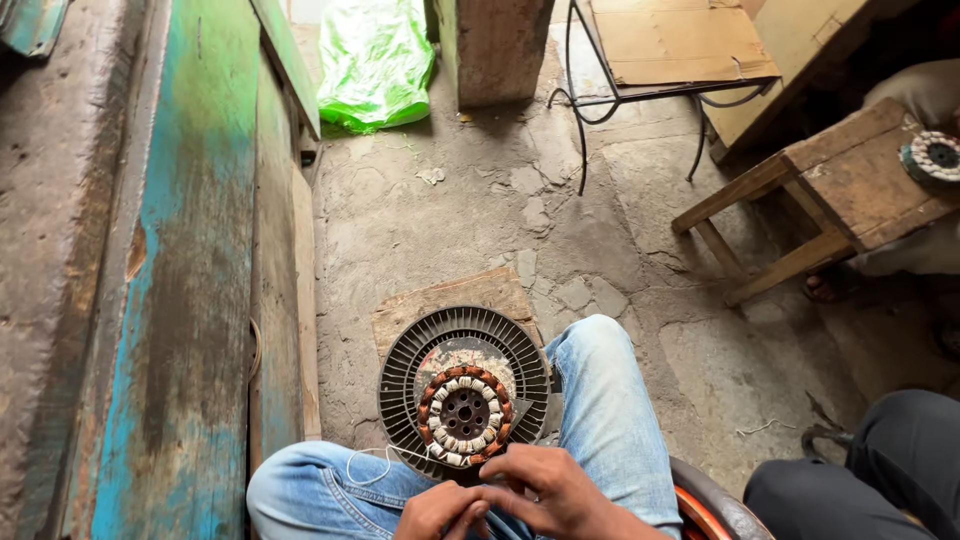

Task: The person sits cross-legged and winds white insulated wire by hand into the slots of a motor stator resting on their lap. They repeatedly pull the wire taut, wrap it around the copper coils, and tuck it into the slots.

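Fan stator (465,415), ringed with copper-brown coils, rests on a round grey finned housing (405,365) between the seated person's knees. Left hand (435,512) and right hand (545,490) meet just below it, fingertips pinching a thin white thread (365,470). Step in hand, apparently: tying the windings; the next move calls for steady tension.

Copper-wound metal stator (465,414) on a matt ribbed fan cover (400,365); rough concrete floor (440,230), glossy green plastic bag (374,60).
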